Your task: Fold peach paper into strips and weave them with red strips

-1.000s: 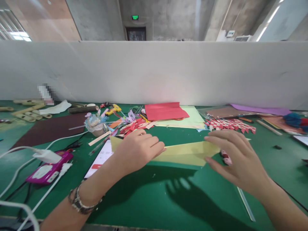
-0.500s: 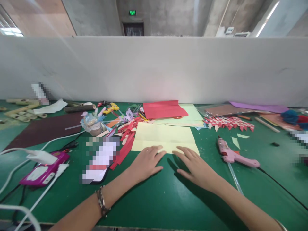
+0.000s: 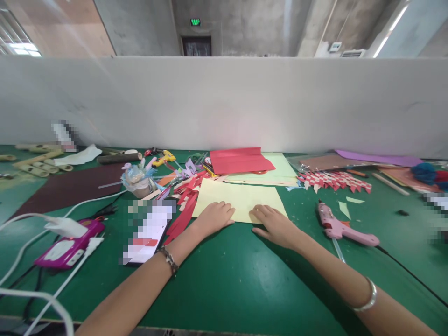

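A pale yellow sheet of paper (image 3: 245,193) with a faint crease lies on the green table in front of me. My left hand (image 3: 217,217) is on its near edge, fingers curled over the top and thumb close beneath them at the edge. On the right part of the same edge rests my right hand (image 3: 275,223), its fingers bent on the paper and its thumb apart, over the table. A gap separates the two hands. Behind the sheet are a red sheet (image 3: 240,161) and light green paper (image 3: 280,163).
To the right lies a pink glue gun (image 3: 345,229) with a black cord. A phone (image 3: 152,231), red paper strips (image 3: 185,212) and a magenta power strip (image 3: 72,247) are on the left. Woven red-and-white paper (image 3: 338,181) lies farther back, before a white partition (image 3: 224,102).
Both hands have moved slightly forward onto the paper's near edge, their fingers now more bent. The left thumb has drawn in toward its fingers. The view has shifted a little.
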Motion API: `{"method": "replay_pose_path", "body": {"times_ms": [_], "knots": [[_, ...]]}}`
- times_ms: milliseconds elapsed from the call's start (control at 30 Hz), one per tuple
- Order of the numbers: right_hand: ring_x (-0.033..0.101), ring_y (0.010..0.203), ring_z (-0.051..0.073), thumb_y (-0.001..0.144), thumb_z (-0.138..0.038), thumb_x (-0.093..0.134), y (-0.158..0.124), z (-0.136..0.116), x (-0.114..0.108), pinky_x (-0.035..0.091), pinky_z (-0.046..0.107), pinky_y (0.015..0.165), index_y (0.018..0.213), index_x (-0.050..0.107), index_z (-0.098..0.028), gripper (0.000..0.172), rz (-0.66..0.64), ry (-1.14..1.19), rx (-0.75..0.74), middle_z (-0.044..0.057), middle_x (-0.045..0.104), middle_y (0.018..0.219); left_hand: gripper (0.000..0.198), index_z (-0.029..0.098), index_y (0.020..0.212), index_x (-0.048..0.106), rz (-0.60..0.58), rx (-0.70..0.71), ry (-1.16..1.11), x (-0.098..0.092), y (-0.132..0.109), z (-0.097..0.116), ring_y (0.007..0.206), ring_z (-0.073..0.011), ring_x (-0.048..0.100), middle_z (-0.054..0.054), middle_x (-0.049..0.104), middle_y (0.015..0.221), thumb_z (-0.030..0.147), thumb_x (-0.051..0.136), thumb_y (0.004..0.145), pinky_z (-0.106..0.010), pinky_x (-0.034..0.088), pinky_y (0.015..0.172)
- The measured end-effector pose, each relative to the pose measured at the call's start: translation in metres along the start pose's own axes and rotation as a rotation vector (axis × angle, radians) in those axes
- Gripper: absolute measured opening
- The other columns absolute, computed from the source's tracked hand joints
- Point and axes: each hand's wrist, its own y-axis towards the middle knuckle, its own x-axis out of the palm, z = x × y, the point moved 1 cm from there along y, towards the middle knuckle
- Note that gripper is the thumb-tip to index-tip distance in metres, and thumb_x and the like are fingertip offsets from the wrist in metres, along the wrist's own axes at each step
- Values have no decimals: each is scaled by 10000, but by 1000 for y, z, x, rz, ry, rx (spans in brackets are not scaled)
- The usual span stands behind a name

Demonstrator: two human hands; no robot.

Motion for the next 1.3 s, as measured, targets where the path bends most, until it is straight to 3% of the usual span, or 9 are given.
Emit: {"method": "replay_pose_path", "body": {"times_ms": [167, 400, 567, 633, 733, 833, 967, 1133, 1300], "knots": [[558, 947, 187, 866, -204, 457, 7, 7, 5, 422, 310, 801, 1072, 541, -177, 224, -33, -73, 51, 85, 595, 1031, 274, 120, 1133, 488, 12, 8, 39, -1, 5, -7, 791, -186, 609, -84, 639, 875, 62, 421, 873, -269, 445, 628], [586, 854, 189, 894, -119, 343, 6, 20, -23, 377, 318, 818, 939, 600, -168, 265, -35, -114, 95, 79, 641, 874, 253, 131, 1100, 512, 61, -57, 22, -27, 1, -8, 816, -201, 620, -70, 651, 886, 90, 419, 869, -303, 466, 673], [598, 702, 160, 915, -212, 319, -16, 21, -32, 412, 245, 636, 867, 586, -182, 274, -233, 123, 49, 46, 643, 757, 318, 158, 1195, 456, 42, 13, -177, -31, -18, 10, 826, -180, 618, -63, 628, 988, 143, 390, 885, -268, 481, 653], [611, 776, 171, 889, -196, 366, -20, 20, -23, 434, 256, 679, 967, 576, -175, 225, -240, 118, 77, 62, 653, 850, 316, 154, 1171, 481, -8, 21, -198, -24, -24, 18, 885, -189, 601, -80, 609, 1034, 117, 398, 868, -285, 484, 711], [569, 988, 227, 841, -157, 437, -21, 11, -3, 413, 374, 864, 1154, 515, -161, 322, -83, -53, 101, 118, 613, 1067, 310, 149, 1176, 490, -46, 15, -225, -11, -30, 28, 1093, -222, 506, -115, 516, 1228, 160, 431, 872, -353, 417, 906], [412, 1211, 248, 872, -211, 413, -20, -11, 16, 340, 425, 978, 1307, 390, -161, 438, 25, -78, 25, 139, 471, 1305, 430, 150, 1300, 380, -80, 15, -326, -1, -35, 37, 1271, -230, 328, -114, 354, 1396, 331, 399, 910, -402, 263, 1046], [201, 1337, 192, 914, -398, 307, -22, -35, 31, 268, 395, 1051, 1419, 164, -176, 570, -35, 61, -73, 79, 248, 1457, 605, 124, 1387, 232, -154, -4, -425, 2, -40, 41, 1340, -221, 180, -125, 215, 1457, 498, 278, 914, -430, 153, 1085], [155, 1349, 191, 899, -491, 270, -37, -22, 35, 241, 417, 1063, 1431, 113, -190, 631, -65, 59, 66, 72, 200, 1469, 633, 226, 1418, 157, -176, 0, -460, 0, -59, 33, 1354, -220, 125, -68, 141, 1479, 568, 250, 894, -438, 122, 1089], [199, 1337, 204, 880, -543, 259, -62, -1, 36, 249, 416, 1058, 1429, 136, -180, 669, -27, -46, 217, 82, 227, 1459, 619, 352, 1395, 200, -196, -53, -432, -4, -95, 26, 1346, -303, 118, -32, 86, 1491, 607, 340, 850, -506, 170, 1061]]}}
